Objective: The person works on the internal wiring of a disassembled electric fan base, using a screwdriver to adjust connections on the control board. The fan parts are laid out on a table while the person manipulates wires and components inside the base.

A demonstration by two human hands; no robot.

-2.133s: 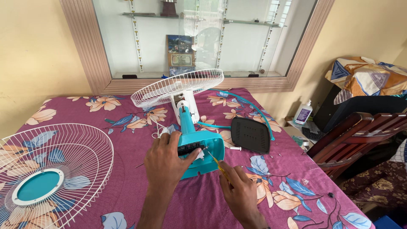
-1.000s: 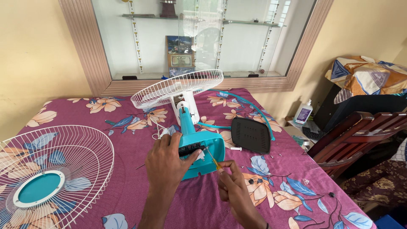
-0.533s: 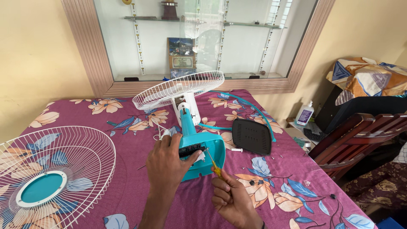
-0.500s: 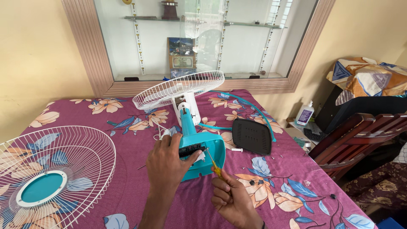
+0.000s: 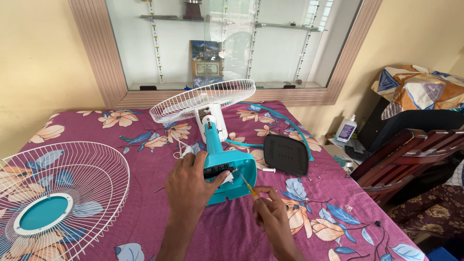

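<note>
While the teal fan base [image 5: 231, 176] lies on the floral surface [image 5: 309, 227], it is gripped by the left hand [image 5: 189, 186]; a yellow-handled screwdriver [image 5: 247, 185] is pinched by the right hand [image 5: 271, 218] fingers [image 5: 263, 194], its tip at the base's opening.

two bare forearms and hands, seemingly no sleeves.
</note>
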